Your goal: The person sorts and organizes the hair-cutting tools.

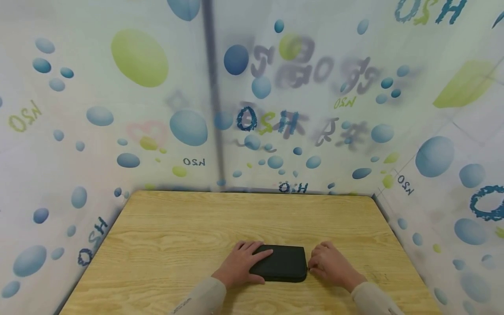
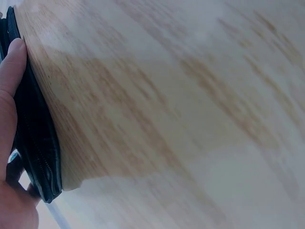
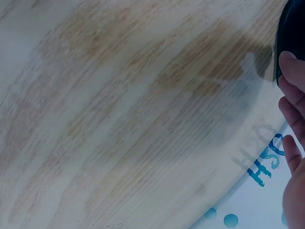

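A black zippered case lies flat on the wooden table. My left hand grips its left end, with the thumb along the near side and fingers across the top. In the left wrist view, the zipper of the case runs along its side, and part of my left hand shows on it. At the right edge of the case, my right hand has its fingers curled, thumb and forefinger pinching at the rim. The right wrist view shows those fingers against the black edge; any zipper pull there is hidden.
Pale curtains printed with blue and green dots and lettering surround the table at the back and both sides. The table's far edge meets the back curtain.
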Demonstrator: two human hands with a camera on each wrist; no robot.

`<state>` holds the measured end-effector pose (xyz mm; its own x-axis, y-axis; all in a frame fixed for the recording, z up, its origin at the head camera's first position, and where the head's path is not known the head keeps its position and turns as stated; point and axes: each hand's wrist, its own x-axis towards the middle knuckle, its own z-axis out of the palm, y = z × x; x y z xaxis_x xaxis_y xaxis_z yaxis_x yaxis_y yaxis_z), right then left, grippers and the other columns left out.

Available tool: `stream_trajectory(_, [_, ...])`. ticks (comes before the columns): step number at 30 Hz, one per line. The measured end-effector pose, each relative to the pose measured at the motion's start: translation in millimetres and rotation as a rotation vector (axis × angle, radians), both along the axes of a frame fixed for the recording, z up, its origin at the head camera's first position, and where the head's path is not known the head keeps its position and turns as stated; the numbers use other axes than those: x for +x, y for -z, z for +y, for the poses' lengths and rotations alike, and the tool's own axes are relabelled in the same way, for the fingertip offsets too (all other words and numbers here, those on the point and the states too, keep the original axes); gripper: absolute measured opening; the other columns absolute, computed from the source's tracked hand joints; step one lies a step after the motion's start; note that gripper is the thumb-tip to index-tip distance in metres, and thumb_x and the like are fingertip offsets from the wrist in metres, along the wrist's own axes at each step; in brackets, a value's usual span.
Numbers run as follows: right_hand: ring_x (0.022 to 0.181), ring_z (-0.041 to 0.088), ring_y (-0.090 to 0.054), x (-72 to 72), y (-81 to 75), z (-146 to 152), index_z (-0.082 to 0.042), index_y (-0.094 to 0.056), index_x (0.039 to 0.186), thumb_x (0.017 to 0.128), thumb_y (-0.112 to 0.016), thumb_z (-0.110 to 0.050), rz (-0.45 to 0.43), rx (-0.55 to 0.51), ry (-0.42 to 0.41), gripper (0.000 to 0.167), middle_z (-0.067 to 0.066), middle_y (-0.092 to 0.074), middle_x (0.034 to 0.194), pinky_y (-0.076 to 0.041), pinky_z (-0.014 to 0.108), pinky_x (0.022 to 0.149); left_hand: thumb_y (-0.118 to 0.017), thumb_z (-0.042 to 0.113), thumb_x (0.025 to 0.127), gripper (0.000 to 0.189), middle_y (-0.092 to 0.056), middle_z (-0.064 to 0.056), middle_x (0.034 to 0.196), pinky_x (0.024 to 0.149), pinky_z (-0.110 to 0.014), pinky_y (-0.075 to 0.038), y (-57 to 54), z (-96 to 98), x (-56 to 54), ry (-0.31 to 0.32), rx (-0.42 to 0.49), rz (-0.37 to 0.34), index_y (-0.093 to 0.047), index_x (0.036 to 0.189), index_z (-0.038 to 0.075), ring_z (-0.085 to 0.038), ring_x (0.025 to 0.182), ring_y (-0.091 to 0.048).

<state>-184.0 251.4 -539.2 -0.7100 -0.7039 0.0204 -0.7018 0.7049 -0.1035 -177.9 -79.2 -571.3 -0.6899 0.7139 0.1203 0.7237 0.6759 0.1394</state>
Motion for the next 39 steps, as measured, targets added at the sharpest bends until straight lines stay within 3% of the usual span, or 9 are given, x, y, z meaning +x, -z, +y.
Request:
stream_trajectory(14, [0.074, -0.003, -0.047, 8.3, 3.6, -6, -0.031, -0.069, 0.072, 0.078, -0.081, -0.029, -0.058, -0.058, 0.007, 0.013, -0.025, -0.051, 0.07, -0.044, 0.037, 0.085, -0.056, 0.069, 0.083, 0.081, -0.042, -0.004, 0.152, 0.106, -0.047, -0.039, 0.8, -0.9, -0.9, -0.001, -0.013, -0.002, -0.031, 0.152, 0.036, -0.024, 0.131, -0.046])
stream_trajectory(23, [0.072, -0.005, -0.043, 10.2, 2.9, -8, -0.032, -0.067, 0.072, 0.079, -0.079, -0.029, -0.096, -0.041, 0.01, 0.015, -0.024, -0.049, 0.069, -0.043, 0.034, 0.081, -0.054, 0.072, 0.083, 0.081, -0.043, -0.004, 0.151, 0.105, -0.046, -0.04, 5.4, -1.0, -2.8, 0.012, -0.016, 0.028, -0.031, 0.152, 0.036, -0.023, 0.131, -0.047])
stream_trajectory(39, [0.068, -0.004, -0.036, 13.2, 4.3, -11, -0.031, -0.064, 0.069, 0.081, -0.077, -0.03, -0.1, -0.051, -0.007, 0.018, -0.024, -0.044, 0.067, -0.04, 0.028, 0.074, -0.054, 0.071, 0.083, 0.081, -0.044, -0.004, 0.15, 0.105, -0.046, -0.04, 3.0, -0.4, 0.1, 0.004, -0.016, 0.041, -0.032, 0.152, 0.036, -0.023, 0.13, -0.048])
